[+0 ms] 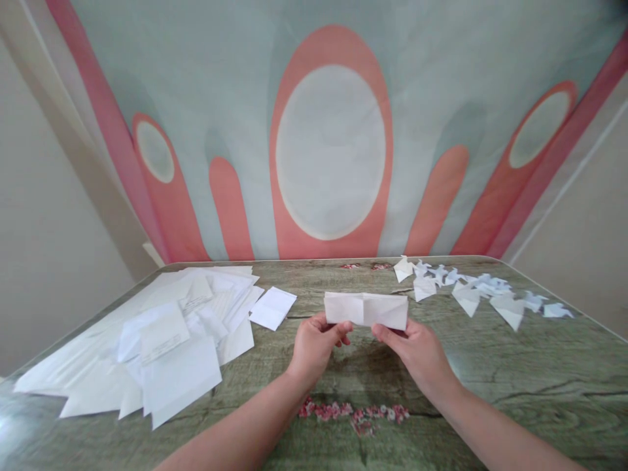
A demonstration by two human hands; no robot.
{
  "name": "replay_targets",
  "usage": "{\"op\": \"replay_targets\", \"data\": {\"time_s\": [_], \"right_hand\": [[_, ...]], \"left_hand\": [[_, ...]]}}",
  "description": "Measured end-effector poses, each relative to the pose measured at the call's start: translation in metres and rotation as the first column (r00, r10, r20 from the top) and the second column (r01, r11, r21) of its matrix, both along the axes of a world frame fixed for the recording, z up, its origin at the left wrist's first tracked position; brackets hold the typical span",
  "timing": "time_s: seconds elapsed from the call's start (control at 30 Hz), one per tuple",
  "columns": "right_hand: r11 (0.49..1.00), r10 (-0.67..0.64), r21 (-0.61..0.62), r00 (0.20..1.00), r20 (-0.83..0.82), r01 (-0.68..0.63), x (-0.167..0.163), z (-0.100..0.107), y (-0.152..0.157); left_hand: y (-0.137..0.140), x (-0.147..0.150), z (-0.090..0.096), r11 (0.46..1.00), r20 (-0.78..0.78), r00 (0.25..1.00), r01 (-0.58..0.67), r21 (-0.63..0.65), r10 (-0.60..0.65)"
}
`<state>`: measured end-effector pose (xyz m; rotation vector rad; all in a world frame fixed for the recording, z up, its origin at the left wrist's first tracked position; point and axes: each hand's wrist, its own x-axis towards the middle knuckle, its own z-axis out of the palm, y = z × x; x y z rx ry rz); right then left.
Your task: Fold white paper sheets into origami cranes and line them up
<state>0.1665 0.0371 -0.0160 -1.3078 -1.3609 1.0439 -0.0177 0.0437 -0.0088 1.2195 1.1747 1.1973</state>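
Observation:
A white sheet of paper (366,309), folded into a long narrow strip with a crease down its middle, is held up above the table. My left hand (318,343) pinches its lower left part, thumb in front and fingers mostly behind. At the lower right end my right hand (415,350) grips the same strip, its thumb on the near face. The fingers behind the paper are partly hidden.
Loose white papers (181,366) lie in a spread pile on the left of the wood-patterned table (490,405). A small folded paper (273,308) sits beside the pile. Several folded paper birds (466,297) stand at the back right. A patterned cloth (333,144) hangs behind.

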Motion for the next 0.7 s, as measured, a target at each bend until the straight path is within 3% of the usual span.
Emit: {"op": "replay_targets", "data": {"time_s": [0.1, 0.2, 0.27, 0.33, 0.37, 0.53, 0.7], "right_hand": [[1.0, 0.014, -0.026, 0.999, -0.044, -0.015, 0.002, -0.006, 0.004], [0.983, -0.098, 0.157, 0.995, 0.009, 0.096, 0.008, -0.002, 0.007], [0.883, -0.265, 0.425, 0.959, 0.104, 0.198, 0.012, 0.007, 0.006], [0.756, -0.345, 0.639, 0.915, 0.209, 0.139, 0.015, 0.016, 0.003], [0.716, -0.346, 0.694, 0.901, 0.262, 0.073, 0.015, 0.019, 0.001], [0.673, -0.245, 0.707, 0.836, 0.491, -0.218, 0.008, 0.015, -0.003], [0.69, -0.178, 0.647, 0.79, 0.587, -0.325, 0.005, 0.011, -0.003]], "left_hand": [[-0.001, 0.001, -0.002, 0.999, 0.011, 0.999, 0.043, -0.011, -0.043], [-0.001, 0.001, -0.003, 1.0, -0.094, 0.996, -0.008, 0.006, 0.009], [0.0, -0.001, -0.003, 0.999, -0.157, 0.987, -0.037, 0.016, 0.039], [0.002, -0.004, -0.005, 0.999, -0.204, 0.978, -0.04, 0.031, 0.045], [0.002, -0.005, -0.006, 0.999, -0.227, 0.973, -0.036, 0.04, 0.044], [0.001, -0.007, -0.005, 0.995, -0.319, 0.948, 0.013, 0.097, 0.018], [-0.005, -0.007, 0.002, 0.955, -0.436, 0.898, 0.181, 0.233, -0.064]]}}
